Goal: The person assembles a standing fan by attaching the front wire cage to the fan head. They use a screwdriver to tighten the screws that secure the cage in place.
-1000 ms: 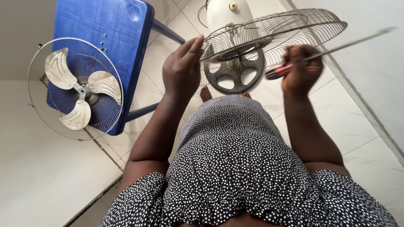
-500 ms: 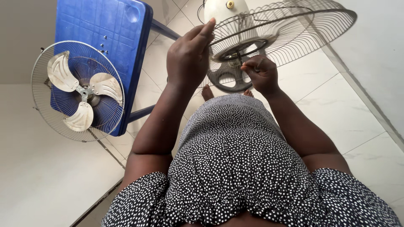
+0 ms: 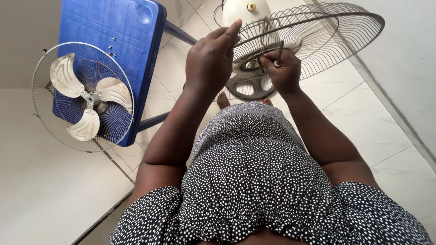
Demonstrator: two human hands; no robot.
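White tiled floor (image 3: 372, 113) fills the view from above, with the person's dotted dress nearest the camera and both arms reaching forward over it. Just past the dress, the two hands work close together at the middle of a wire fan guard (image 3: 327, 36). The left hand (image 3: 210, 59) lies on the guard's near-left rim, fingers stretched along the wires rather than curled shut. The right hand (image 3: 285, 71) sits just beside it, nearer the hub, fist clamped on a screwdriver (image 3: 279, 54) whose shaft stands nearly upright, running away from the camera toward the guard's centre ring. The guard tilts up and off to the right, its dish opening away from the person. Beneath it a dark spoked base (image 3: 247, 88) shows, and beyond that the pale motor housing (image 3: 240, 11). Well apart to the left, a second guard with metal blades (image 3: 84, 97) leans against a blue plastic surface (image 3: 109, 22) carrying a few small screws (image 3: 111, 47).
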